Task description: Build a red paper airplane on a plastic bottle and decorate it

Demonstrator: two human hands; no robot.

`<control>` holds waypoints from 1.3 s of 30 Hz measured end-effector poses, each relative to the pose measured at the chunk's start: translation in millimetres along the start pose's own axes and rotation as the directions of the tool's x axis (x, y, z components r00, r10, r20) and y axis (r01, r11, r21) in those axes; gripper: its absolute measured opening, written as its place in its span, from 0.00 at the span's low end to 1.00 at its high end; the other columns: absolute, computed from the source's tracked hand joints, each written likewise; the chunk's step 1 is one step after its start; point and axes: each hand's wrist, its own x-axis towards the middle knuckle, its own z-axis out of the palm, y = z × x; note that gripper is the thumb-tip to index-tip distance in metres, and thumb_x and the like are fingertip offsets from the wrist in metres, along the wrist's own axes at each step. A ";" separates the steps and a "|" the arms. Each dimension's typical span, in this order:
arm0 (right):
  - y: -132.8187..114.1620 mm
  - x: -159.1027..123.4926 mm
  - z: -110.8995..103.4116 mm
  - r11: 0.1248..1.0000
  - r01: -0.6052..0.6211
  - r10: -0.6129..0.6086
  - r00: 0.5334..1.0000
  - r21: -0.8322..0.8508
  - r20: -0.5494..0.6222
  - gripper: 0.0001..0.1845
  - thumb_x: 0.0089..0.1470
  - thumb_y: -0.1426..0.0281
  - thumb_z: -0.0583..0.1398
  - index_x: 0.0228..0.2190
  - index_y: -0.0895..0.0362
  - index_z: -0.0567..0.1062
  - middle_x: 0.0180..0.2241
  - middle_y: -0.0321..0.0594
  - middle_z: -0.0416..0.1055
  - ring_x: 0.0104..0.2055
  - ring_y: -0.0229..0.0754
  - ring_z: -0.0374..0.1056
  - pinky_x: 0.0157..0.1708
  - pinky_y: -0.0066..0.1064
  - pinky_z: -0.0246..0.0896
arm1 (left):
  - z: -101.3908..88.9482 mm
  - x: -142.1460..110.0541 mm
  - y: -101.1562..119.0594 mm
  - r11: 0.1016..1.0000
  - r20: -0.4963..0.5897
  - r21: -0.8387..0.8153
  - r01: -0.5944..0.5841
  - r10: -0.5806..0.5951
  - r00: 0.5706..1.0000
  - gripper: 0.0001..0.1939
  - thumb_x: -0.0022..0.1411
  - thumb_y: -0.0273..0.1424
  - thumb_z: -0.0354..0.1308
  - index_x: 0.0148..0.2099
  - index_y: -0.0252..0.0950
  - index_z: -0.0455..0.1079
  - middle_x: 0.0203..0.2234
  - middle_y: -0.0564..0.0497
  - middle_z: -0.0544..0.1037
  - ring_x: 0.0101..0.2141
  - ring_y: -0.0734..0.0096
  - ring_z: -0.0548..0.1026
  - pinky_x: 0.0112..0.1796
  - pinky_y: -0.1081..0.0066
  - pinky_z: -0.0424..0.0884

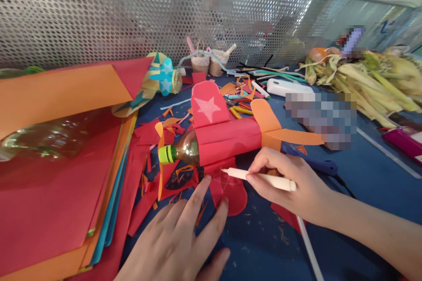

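Observation:
A toy plane made from a bottle wrapped in red paper lies on the blue table, its green cap pointing left with an orange propeller around it. The far red wing bears a filled-in pale star. On the near red wing a faint star outline shows. My right hand grips a white marker, its tip at the near wing's inner part. My left hand lies with fingers spread, two fingertips at that wing's left edge. Orange paper fins form the tail.
Stacked coloured paper sheets and a clear bottle fill the left side. Red and orange scraps surround the plane. A blue-handled tool with a cord lies right of the tail. Corn husks, a white device and two small pots stand farther back.

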 end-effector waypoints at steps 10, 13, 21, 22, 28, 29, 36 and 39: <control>-0.3 2.5 -1.6 1.000 -0.003 0.003 1.000 -0.012 0.004 0.07 0.58 0.71 0.56 0.27 0.55 0.65 0.18 0.27 0.61 0.16 0.29 0.55 0.16 0.22 0.49 | -4.8 2.7 -0.1 1.000 0.019 0.001 0.002 -0.002 1.000 0.18 0.66 0.35 0.45 0.53 0.37 0.68 0.49 0.35 0.73 0.35 0.59 0.78 0.31 0.63 0.76; -0.1 1.9 -1.9 1.000 0.002 -0.002 1.000 -0.012 -0.013 0.07 0.58 0.72 0.57 0.27 0.55 0.65 0.19 0.27 0.61 0.17 0.29 0.54 0.16 0.21 0.48 | -2.6 2.1 -0.3 1.000 0.000 -0.006 -0.002 0.002 1.000 0.18 0.66 0.35 0.45 0.53 0.37 0.68 0.49 0.35 0.73 0.35 0.59 0.78 0.31 0.64 0.76; 0.7 0.5 -2.2 1.000 -0.028 0.028 1.000 -0.009 0.006 0.07 0.58 0.71 0.56 0.28 0.55 0.65 0.19 0.28 0.61 0.17 0.29 0.54 0.16 0.21 0.49 | -1.7 2.5 0.3 1.000 -0.012 -0.013 0.005 -0.006 1.000 0.19 0.66 0.35 0.44 0.53 0.37 0.68 0.49 0.35 0.73 0.33 0.61 0.78 0.31 0.64 0.75; 0.6 0.7 -2.1 1.000 -0.025 0.025 1.000 -0.009 0.004 0.07 0.58 0.72 0.56 0.27 0.55 0.65 0.19 0.28 0.61 0.17 0.29 0.54 0.16 0.21 0.48 | -2.1 2.4 0.5 1.000 -0.008 -0.014 0.003 -0.003 1.000 0.19 0.66 0.35 0.44 0.53 0.37 0.68 0.48 0.35 0.74 0.34 0.60 0.78 0.30 0.64 0.75; -0.8 1.8 -1.6 1.000 0.002 -0.002 1.000 -0.006 0.003 0.07 0.57 0.72 0.56 0.27 0.55 0.64 0.18 0.27 0.60 0.16 0.29 0.53 0.15 0.21 0.47 | -1.7 4.0 0.2 1.000 0.010 -0.007 -0.010 0.010 1.000 0.19 0.66 0.35 0.45 0.54 0.37 0.68 0.50 0.33 0.73 0.34 0.58 0.79 0.30 0.63 0.77; -0.8 1.7 -1.6 1.000 0.004 -0.004 1.000 -0.011 -0.007 0.07 0.57 0.72 0.56 0.27 0.55 0.64 0.18 0.27 0.60 0.16 0.29 0.53 0.15 0.21 0.47 | -1.7 4.2 0.0 1.000 0.017 -0.003 -0.011 0.011 1.000 0.19 0.66 0.35 0.45 0.54 0.36 0.68 0.50 0.33 0.73 0.34 0.59 0.79 0.30 0.63 0.77; 0.8 1.3 -1.9 1.000 -0.016 0.016 0.999 -0.001 0.028 0.07 0.58 0.71 0.56 0.28 0.55 0.65 0.18 0.27 0.61 0.17 0.29 0.55 0.16 0.21 0.50 | -4.0 2.1 0.8 1.000 0.006 0.003 -0.013 0.013 1.000 0.18 0.66 0.34 0.45 0.53 0.36 0.68 0.49 0.32 0.73 0.36 0.57 0.79 0.30 0.62 0.77; 0.8 1.3 -1.9 1.000 -0.005 0.005 1.000 0.001 -0.002 0.07 0.57 0.72 0.57 0.27 0.55 0.64 0.19 0.27 0.61 0.17 0.29 0.54 0.16 0.21 0.48 | -3.7 1.1 0.5 1.000 0.011 -0.006 -0.012 0.012 1.000 0.18 0.66 0.33 0.44 0.53 0.36 0.68 0.49 0.31 0.74 0.35 0.57 0.79 0.29 0.62 0.77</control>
